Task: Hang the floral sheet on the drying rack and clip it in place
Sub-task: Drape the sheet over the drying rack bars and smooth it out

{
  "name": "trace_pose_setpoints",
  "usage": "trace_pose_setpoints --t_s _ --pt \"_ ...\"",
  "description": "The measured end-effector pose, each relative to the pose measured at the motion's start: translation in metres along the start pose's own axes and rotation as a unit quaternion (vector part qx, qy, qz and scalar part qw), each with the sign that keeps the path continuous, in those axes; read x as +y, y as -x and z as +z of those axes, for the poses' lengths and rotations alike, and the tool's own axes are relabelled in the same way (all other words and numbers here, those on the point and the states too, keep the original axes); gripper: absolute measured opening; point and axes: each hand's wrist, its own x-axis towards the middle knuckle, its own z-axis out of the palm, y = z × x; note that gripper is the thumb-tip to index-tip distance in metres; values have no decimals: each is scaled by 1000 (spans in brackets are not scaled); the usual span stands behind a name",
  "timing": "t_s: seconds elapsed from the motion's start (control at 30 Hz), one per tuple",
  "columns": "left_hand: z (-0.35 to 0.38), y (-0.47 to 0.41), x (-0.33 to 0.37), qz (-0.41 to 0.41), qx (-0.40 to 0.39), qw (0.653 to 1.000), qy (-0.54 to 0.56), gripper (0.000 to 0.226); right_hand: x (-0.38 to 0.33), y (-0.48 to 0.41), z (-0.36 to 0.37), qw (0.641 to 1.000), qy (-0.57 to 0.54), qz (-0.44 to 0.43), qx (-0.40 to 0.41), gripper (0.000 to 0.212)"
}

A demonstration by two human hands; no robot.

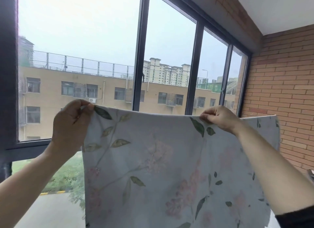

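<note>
Both arms were up, and the pale blue cotton sheet printed with pink blossoms and green leaves (pixel 163 159) hung spread across the lower middle of the frame, in front of the dark-framed window (pixel 138 58). The left hand (pixel 71 124) had its fingers (pixel 85 107) pinched shut on the sheet's top left corner. The right hand (pixel 219 119) gripped the top edge further right, leaving a loose flap trailing toward the red brick wall (pixel 285 85) at the right.
</note>
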Motion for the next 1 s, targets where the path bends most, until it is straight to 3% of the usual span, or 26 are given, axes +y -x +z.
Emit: trace_pose_setpoints --t_s 0.1,0.17,0.23,0.47,0.53,0.6,0.8,1.0 --pt "-7 16 0 -14 15 1000 -1 26 -7 6 12 990 138 -9 13 31" --pt "-9 27 -4 -13 5 1000 -7 21 -7 12 22 989 149 -4 17 50" --pt "-10 35 -4 -5 -6 1000 -23 23 -7 17 32 990 138 -1 28 56" --pt "-25 55 8 33 -67 996 39 19 -27 51 56 985 102 -93 106 36" --pt "-33 61 7 43 -84 994 54 29 -34 70 63 987 88 -92 103 29" --pt "-41 68 8 58 -108 991 54 30 -40 92 68 989 74 -86 99 35" --pt "-60 94 28 65 -156 981 90 8 -67 172 84 994 71 18 81 48" --pt "-63 121 48 51 -215 965 145 7 -98 268 114 988 29 152 8 44"
